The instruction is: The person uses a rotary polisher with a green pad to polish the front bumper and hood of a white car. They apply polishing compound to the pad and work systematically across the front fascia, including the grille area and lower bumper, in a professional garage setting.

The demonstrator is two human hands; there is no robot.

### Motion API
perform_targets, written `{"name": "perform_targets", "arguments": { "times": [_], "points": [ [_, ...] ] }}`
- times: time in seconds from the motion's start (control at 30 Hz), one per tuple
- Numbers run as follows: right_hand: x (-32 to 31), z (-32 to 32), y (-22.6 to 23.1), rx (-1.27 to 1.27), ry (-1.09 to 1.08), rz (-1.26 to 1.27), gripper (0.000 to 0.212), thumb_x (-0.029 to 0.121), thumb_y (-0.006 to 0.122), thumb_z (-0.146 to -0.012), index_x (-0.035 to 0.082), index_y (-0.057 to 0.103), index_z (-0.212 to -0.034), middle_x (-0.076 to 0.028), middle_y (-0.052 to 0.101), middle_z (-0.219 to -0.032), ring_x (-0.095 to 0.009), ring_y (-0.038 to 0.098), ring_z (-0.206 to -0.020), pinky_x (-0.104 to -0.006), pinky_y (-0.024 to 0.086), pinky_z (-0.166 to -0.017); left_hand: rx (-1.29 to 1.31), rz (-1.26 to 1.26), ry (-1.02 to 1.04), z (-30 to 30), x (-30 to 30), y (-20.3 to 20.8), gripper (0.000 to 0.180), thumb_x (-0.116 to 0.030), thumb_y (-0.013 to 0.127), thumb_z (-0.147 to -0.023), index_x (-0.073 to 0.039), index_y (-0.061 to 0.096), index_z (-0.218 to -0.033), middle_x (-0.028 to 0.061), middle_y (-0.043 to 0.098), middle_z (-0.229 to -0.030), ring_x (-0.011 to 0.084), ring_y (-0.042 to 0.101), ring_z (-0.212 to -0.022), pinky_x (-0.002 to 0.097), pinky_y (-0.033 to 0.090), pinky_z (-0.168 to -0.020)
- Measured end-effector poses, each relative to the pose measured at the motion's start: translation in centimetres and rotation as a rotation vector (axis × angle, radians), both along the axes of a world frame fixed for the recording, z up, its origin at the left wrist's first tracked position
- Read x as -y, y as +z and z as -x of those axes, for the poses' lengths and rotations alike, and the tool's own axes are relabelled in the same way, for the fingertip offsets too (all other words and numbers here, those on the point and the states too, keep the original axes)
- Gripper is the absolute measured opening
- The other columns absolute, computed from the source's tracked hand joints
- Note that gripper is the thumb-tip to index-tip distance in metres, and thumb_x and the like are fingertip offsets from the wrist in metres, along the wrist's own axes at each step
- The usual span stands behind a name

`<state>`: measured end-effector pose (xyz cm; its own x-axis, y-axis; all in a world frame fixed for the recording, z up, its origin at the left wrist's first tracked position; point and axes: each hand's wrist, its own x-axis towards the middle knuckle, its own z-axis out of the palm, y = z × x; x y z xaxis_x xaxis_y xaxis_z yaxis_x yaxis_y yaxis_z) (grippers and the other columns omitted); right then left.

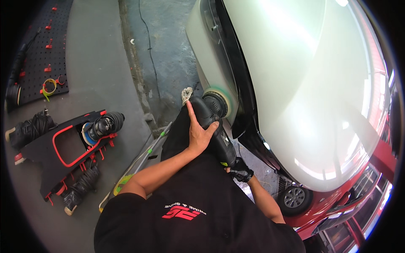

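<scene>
A black car polisher (pixel 225 145) lies slantwise in front of me, gripped by both my hands. Bare, my left hand (pixel 200 134) presses on its head end, with the index finger stretched along the housing and the thumb over its top. My right hand (pixel 241 170), in a black glove, is closed round the rear end of the body. The round pad (pixel 228 101) looks blurred at its rim and rests against, or very close to, the light side panel (pixel 209 59) of a car. Part of the left fingers is hidden behind the tool.
The car's large glossy pale panel (pixel 295 92) fills the right side, near a red car (pixel 337 206). On the left, a black holder (pixel 48 149) with red trim carries another polisher (pixel 105 125). A dark cable (pixel 149 46) runs along the floor; a pole (pixel 154 145) leans beside my leg.
</scene>
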<state>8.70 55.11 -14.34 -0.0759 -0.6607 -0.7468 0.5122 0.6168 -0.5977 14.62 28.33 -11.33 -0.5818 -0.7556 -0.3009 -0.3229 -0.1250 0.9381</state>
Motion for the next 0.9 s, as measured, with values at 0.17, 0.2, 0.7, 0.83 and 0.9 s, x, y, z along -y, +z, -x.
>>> {"name": "perform_targets", "arguments": {
  "times": [0.17,0.2,0.7,0.83,0.9],
  "points": [
    [7.2,0.6,-1.8,-0.173,0.023,0.082,0.056,0.029,0.086,-0.078,0.000,0.068,-0.123,-0.010,0.074,-0.111,-0.022,0.068,-0.102,-0.0366,0.054,-0.093,-0.041,0.096,0.026,3.0,6.2,1.1,0.116,-0.031,0.077,-0.087,-0.004,-0.002,-0.167,0.0294,0.032,-0.161,0.0360,0.043,-0.144,0.0401,0.033,-0.121],
    [9.2,1.5,-2.2,-0.120,0.043,0.105,0.063,0.026,0.087,-0.077,0.000,0.064,-0.129,-0.010,0.072,-0.112,-0.022,0.068,-0.103,-0.0363,0.054,-0.093,-0.052,0.127,0.048,3.9,8.0,1.1,0.115,-0.031,0.077,-0.087,-0.004,-0.001,-0.167,0.0285,0.034,-0.159,0.0349,0.044,-0.142,0.0397,0.034,-0.120],
    [34.4,2.7,-1.6,-0.390,-0.163,0.157,0.035,0.032,0.084,-0.081,0.001,0.073,-0.093,-0.004,0.067,-0.069,-0.014,0.062,-0.061,-0.0350,0.049,-0.058,-0.127,0.153,-0.139,11.8,31.6,0.2,0.113,-0.026,0.079,-0.085,-0.009,0.005,-0.168,0.0200,0.057,-0.141,0.0266,0.063,-0.121,0.0387,0.050,-0.107],
    [39.7,3.6,-0.8,-0.217,-0.241,0.052,0.033,0.029,0.082,-0.083,0.000,0.072,-0.097,-0.002,0.064,-0.071,-0.010,0.059,-0.063,-0.0316,0.047,-0.057,-0.158,0.158,-0.201,14.9,36.3,0.8,0.114,-0.031,0.082,-0.082,-0.012,0.010,-0.168,0.0221,0.060,-0.141,0.0297,0.065,-0.123,0.0399,0.049,-0.108],
    [42.6,4.0,-0.6,-0.282,-0.357,0.133,0.030,0.026,0.081,-0.084,0.000,0.072,-0.097,0.000,0.065,-0.071,-0.010,0.058,-0.061,-0.0322,0.048,-0.057,-0.144,0.247,-0.241,16.5,39.2,0.0,0.115,-0.034,0.083,-0.081,-0.012,0.011,-0.168,0.0216,0.061,-0.139,0.0291,0.065,-0.121,0.0396,0.049,-0.107]
  ]
}}
